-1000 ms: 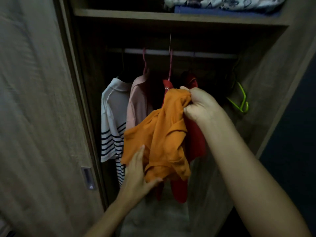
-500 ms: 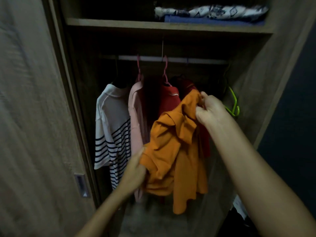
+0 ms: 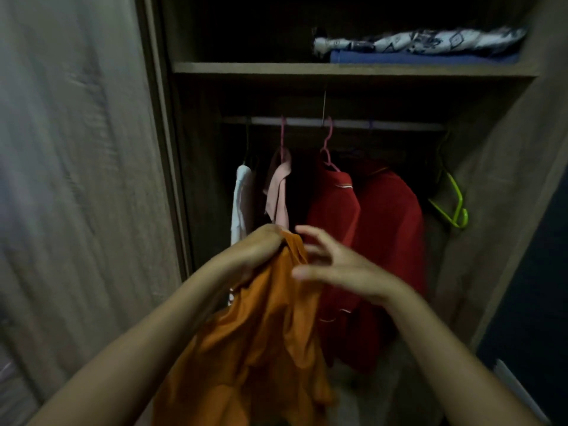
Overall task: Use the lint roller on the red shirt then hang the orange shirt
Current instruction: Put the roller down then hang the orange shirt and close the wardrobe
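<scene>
The left hand [image 3: 261,250] bunches the orange shirt [image 3: 255,342] at its top edge; the right hand [image 3: 335,265] hovers open at three o'clock. Soft and light (it droops limply), it is probably best held at the shoulders; a green hanger [image 3: 451,204] waits at two o'clock.

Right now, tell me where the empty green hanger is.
In the head view, the green hanger hangs at the rail's far right end, beside the wardrobe's right wall, right of the red shirts.

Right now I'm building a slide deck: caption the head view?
Left hand grips orange shirt before wardrobe; right hand open beside it, red shirts hanging behind.
</scene>
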